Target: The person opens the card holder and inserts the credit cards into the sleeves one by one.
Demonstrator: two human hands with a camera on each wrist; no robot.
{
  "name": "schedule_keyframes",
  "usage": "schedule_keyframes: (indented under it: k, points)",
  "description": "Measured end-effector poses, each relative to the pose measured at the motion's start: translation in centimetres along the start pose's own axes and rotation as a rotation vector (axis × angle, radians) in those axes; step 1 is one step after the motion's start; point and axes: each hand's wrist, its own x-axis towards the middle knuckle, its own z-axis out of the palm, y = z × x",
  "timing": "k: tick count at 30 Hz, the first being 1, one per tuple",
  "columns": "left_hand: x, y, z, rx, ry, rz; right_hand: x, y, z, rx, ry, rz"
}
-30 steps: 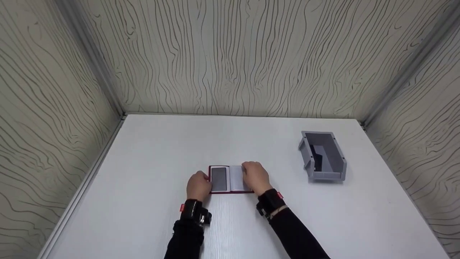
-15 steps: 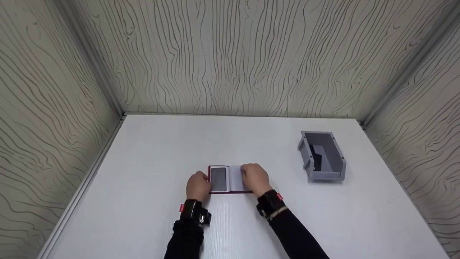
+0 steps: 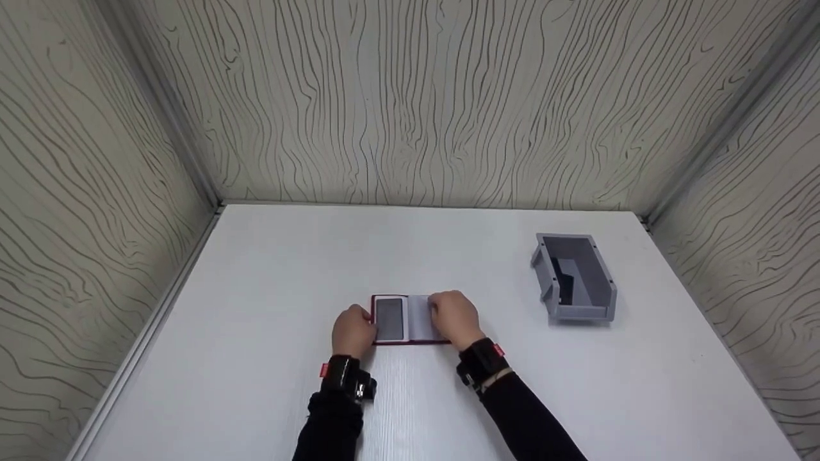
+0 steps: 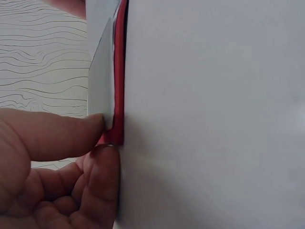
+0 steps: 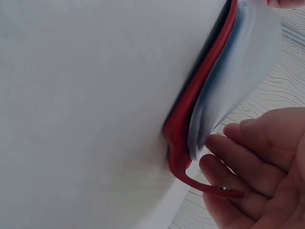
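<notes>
A red card holder (image 3: 390, 319) lies open on the white table, with a grey card-like panel framed in white on its left half. Clear plastic sleeves (image 3: 419, 318) cover its right half. My left hand (image 3: 353, 330) pinches the left edge, thumb on the inner leaf and fingers against the red cover (image 4: 119, 86). At the right side, my right hand (image 3: 457, 318) has its curled fingertips right at the free edge of the sleeves (image 5: 238, 71), which fan up from the cover. A red strap (image 5: 205, 186) with a metal snap sticks out beside those fingers.
A grey plastic bin (image 3: 580, 312) stands on the table (image 3: 288, 256) at the right, with a black item (image 3: 565, 282) inside. Wood-patterned panels (image 3: 410, 102) enclose the table at the back and both sides.
My right hand has shifted very slightly left over the sleeves. My left hand and the card holder have stayed almost in place.
</notes>
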Motion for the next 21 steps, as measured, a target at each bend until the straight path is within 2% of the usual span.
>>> schedule_keyframes:
  k: [11,21]
  points:
    - [-0.1,0.1,0.1,-0.008,0.012,-0.011,-0.1,-0.8,0.1,0.027,-0.020,-0.051]
    - [-0.2,0.2,0.0,-0.011,0.023,0.007,-0.2,-1.5,0.3,0.067,-0.061,-0.072]
